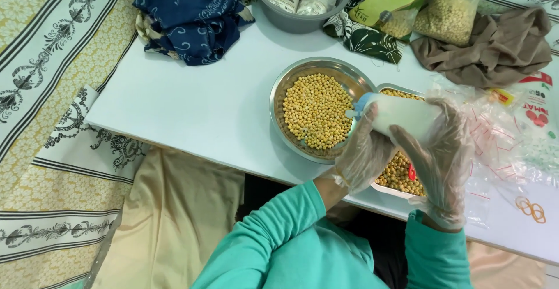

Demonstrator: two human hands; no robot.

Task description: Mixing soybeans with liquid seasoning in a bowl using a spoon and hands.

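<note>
We grip a white plastic scoop [402,116] in both gloved hands, our left hand [365,155] clenched round its blue-tipped end, our right hand [443,161] wrapped round its body. Just past our left fingertips [372,113] sits the round steel bowl of yellow peas [317,109]; beneath our fingers lies a steel tray [399,175]. A tilt here could spill peas onto the white table [198,108], which stands over patterned bedding [52,91].

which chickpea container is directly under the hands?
The rectangular steel tray, mostly hidden beneath both gloved hands; the round steel bowl sits uncovered to its left.
</note>
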